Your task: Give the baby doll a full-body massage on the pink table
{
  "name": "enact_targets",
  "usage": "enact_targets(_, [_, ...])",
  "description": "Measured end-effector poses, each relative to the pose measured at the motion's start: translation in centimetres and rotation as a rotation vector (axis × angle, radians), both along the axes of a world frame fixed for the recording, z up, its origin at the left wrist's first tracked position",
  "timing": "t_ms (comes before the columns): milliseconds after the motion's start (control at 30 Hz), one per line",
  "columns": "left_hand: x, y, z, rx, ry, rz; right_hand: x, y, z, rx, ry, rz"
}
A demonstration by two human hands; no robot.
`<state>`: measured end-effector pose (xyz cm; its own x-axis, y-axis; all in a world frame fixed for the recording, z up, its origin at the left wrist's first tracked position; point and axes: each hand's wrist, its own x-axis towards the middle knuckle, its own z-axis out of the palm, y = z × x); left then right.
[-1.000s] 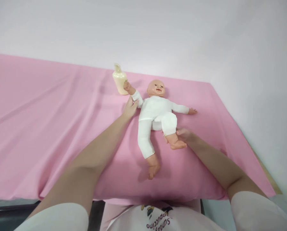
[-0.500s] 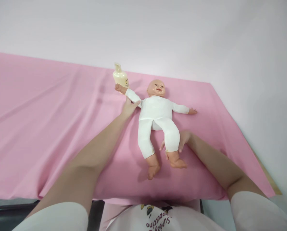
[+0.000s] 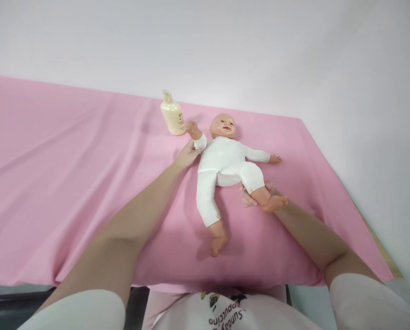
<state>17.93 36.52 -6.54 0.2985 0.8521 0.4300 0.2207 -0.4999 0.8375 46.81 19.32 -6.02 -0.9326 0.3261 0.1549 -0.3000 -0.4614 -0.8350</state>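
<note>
Between the two outstretched arms, a baby doll [image 3: 225,160] in a white suit lies on its back on a pink sheet [image 3: 70,183], head pointing away from the person. At the doll's upper arm, the left hand [image 3: 187,155] holds the white sleeve from below, fingers closed about it, and the doll's forearm stands raised with its small hand near the bottle. Just beyond the left hand, a cream lotion bottle [image 3: 172,119] stands upright on the sheet, close beside the doll's lifted hand; whether the two touch cannot be told. On the other side, the right hand [image 3: 254,197] is mostly hidden under the doll's bent leg, gripping it at the calf and holding it lifted and turned outward, the foot pointing right. Nearer the person than both hands, the doll's other leg lies straight on the sheet. The doll's far arm stretches out flat beyond the right hand.
</note>
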Motion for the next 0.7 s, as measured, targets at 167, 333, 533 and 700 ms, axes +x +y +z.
enact_targets(167, [0.0, -1.0, 1.4, 0.271, 0.211, -0.164, -0.3, 0.1, 0.9, -0.054, 0.137, -0.162])
enact_targets(333, [0.0, -1.5, 1.9, 0.315, 0.261, -0.164, -0.7, 0.4, 2.8, -0.198, 0.014, -0.471])
enact_targets(533, [0.2, -1.8, 1.6, 0.184, 0.169, -0.061, -0.5, 0.5, 2.5, -0.150, 0.019, -0.422])
enact_targets(700, [0.3, -1.0, 1.0, 0.037, 0.203, 0.066, 0.2, 0.1, 1.3, -0.032, -0.083, -0.343])
